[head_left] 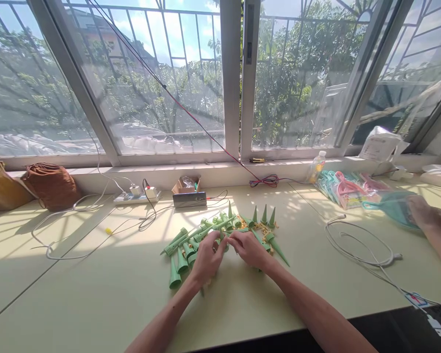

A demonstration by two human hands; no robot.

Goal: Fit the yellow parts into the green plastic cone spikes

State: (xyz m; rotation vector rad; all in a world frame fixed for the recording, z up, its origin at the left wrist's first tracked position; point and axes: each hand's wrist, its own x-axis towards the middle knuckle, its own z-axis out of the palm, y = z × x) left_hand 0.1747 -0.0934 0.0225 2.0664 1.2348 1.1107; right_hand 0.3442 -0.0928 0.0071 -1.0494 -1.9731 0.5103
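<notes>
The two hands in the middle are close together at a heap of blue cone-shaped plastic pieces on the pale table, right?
Not quite: the head view shows green cone-shaped plastic pieces, not blue. The left hand and right hand are close together at them on the pale table.

Left hand (pixel 208 255) bare, at frame centre; right hand (pixel 247 247) bare, just right of it. Left forearm (pixel 163 316) slim, bare to bottom edge, small dark spot (pixel 174 308) partway along. Right forearm (pixel 308 299) also bare, slim, widening toward lower right of frame.
</notes>
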